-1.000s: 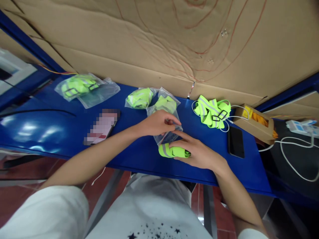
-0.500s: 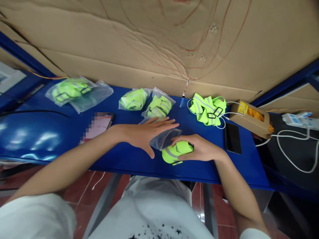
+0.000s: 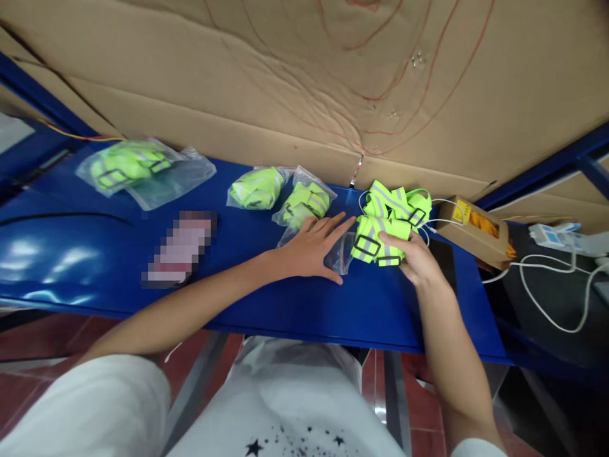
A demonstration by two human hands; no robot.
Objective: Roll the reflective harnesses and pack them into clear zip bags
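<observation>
At the left end of the blue bench (image 3: 285, 311), a clear bag with bright green straps and black buckles (image 3: 128, 165) lies near the back. Nearer the front is a phone with a blurry screen (image 3: 179, 249). Next come two more bags of green straps, side by side: the first bag (image 3: 257, 188) and the second bag (image 3: 307, 202). Just in front of the second one is the left hand (image 3: 311, 247), wide open with its fingers spread, over a flat clear bag (image 3: 343, 254). It has no straps in it, and I can't tell how hard it presses. Right beside that bag is a rolled green strap (image 3: 375, 231) with two black buckles. The right hand (image 3: 413, 254) is closed around its right side, with the thumb on top. Behind the roll lies a loose pile of green strap (image 3: 390, 200). Farther right are a dark phone (image 3: 448, 260), partly hidden by the arm, and a brown box (image 3: 476, 233) with orange stuff inside.
</observation>
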